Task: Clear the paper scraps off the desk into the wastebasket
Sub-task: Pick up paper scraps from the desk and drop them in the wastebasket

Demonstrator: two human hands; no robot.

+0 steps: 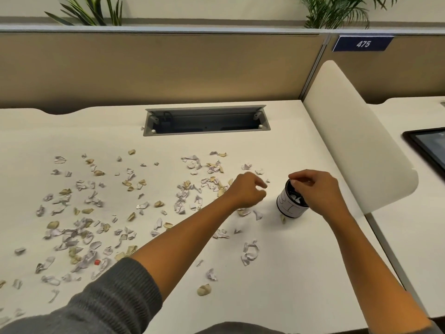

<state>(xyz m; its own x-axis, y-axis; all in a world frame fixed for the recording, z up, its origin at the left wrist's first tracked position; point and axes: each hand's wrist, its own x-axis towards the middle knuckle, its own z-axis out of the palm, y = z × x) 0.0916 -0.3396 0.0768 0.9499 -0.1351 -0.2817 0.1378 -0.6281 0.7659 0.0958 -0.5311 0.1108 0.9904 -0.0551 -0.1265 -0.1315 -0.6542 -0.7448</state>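
While scraps are being gathered near the bin, most of the job remains.
Item: paper scraps (96, 208), white and tan, strewn across the white desk (277, 273), densest at left and centre.
Item: wastebasket (290, 203), a small black-and-white desktop cylinder, upright at right, already holding some paper.
Left hand (248, 192): curled over scraps just beside the bin; whether it grips any cannot be told.
Right hand (317, 191): fingers pinched over the bin's mouth, seemingly dropping paper in.
Next: repeated reaches leftward.
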